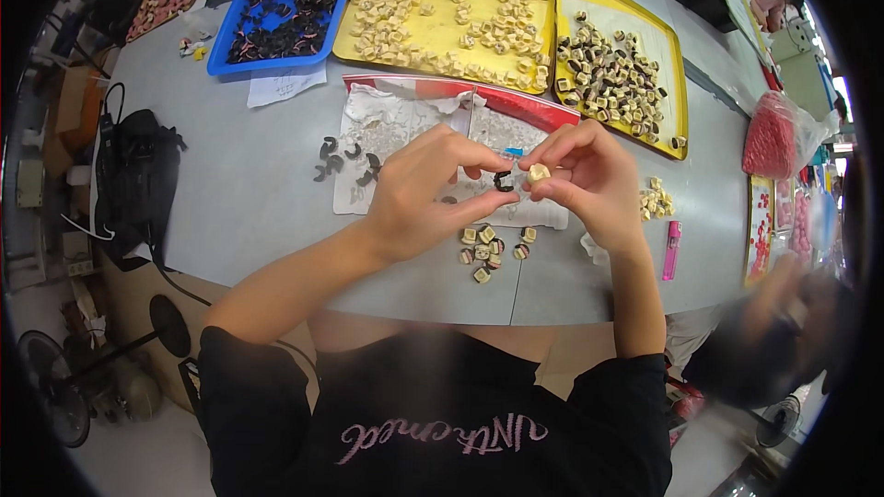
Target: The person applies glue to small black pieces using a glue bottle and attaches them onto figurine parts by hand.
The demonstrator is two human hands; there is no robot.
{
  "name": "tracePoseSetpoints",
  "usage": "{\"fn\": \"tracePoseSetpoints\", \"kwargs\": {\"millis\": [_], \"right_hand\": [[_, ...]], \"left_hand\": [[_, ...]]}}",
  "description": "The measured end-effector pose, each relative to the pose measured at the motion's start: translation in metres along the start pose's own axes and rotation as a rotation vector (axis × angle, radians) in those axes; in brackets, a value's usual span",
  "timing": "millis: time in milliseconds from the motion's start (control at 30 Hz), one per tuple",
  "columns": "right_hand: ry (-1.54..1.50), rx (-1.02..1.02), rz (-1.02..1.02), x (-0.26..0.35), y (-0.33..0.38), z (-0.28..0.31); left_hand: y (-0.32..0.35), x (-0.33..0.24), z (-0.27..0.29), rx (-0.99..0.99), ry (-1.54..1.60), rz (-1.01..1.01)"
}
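Between the thumb and index finger of my left hand (419, 189) is a small black C-shaped piece (503, 181). Facing it, my right hand (589, 179) pinches a small cream-coloured block (538, 173). The two parts are close together but look apart. A bit of blue (513, 153) shows just behind the fingertips; I cannot make out what it is. Below the hands, several cream blocks with dark pieces on them (482, 251) lie on the grey table. Left of my left hand, loose black curved pieces (329, 149) are scattered beside and on a worn white sheet (354, 195).
Along the back stand a blue tray (217, 63) of black pieces, a yellow tray (442, 23) of cream blocks and another yellow tray (677, 69) of blocks with dark parts. Loose cream blocks (656, 200) and a pink lighter (672, 250) lie right. Another person (764, 340) sits at right.
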State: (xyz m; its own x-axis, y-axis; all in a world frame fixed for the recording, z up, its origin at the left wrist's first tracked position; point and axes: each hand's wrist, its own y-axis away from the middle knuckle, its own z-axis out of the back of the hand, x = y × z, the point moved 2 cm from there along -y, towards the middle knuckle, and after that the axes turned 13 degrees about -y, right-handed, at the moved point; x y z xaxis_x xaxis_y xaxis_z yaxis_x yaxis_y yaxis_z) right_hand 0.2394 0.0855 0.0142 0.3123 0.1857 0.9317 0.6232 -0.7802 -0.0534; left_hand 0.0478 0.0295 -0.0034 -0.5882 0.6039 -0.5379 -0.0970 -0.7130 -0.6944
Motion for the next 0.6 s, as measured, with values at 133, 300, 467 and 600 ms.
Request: {"fn": "tracePoseSetpoints", "kwargs": {"millis": [133,300,467,600], "right_hand": [[-0.054,-0.024,0.008,-0.0016,0.0020,0.0037],[0.080,-0.042,0.119,0.0024,-0.0003,-0.0021],[0.100,0.007,0.067,-0.0029,0.0028,0.0043],[0.054,-0.040,0.069,-0.0012,0.0006,-0.0038]], "left_hand": [[0.0000,-0.0006,-0.0010,-0.003,0.002,-0.007],[0.0003,-0.0003,-0.0007,0.003,-0.011,-0.003],[0.0006,0.0000,-0.0008,-0.002,-0.014,-0.013],[0.0004,-0.0002,-0.0008,-0.001,-0.021,-0.017]]}}
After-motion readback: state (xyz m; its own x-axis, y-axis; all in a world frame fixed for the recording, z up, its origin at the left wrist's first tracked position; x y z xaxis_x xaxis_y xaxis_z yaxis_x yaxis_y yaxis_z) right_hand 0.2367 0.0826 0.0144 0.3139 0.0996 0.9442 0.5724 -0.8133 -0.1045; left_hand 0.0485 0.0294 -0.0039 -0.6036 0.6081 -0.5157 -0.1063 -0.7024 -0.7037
